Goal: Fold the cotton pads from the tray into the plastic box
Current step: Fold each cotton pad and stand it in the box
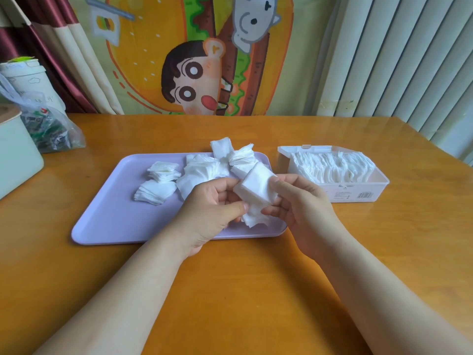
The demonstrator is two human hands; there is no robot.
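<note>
A lilac tray (110, 216) lies on the wooden table and carries several loose piles of white cotton pads (158, 183). Over the tray's right part, my left hand (212, 208) and my right hand (299, 201) together grip a thick stack of cotton pads (256, 190), thumbs and fingers pinching its sides. More pads fan out behind the stack (240, 157). To the right stands the clear plastic box (358, 194), lid open, with a row of folded pads (332, 167) standing in it.
At the table's left edge sit a pale green container (15, 155), a plastic bag of small items (51, 129) and a white cup (25, 78). A cartoon curtain hangs behind; blinds (409, 60) at right. Bare tabletop (243, 290) lies near me.
</note>
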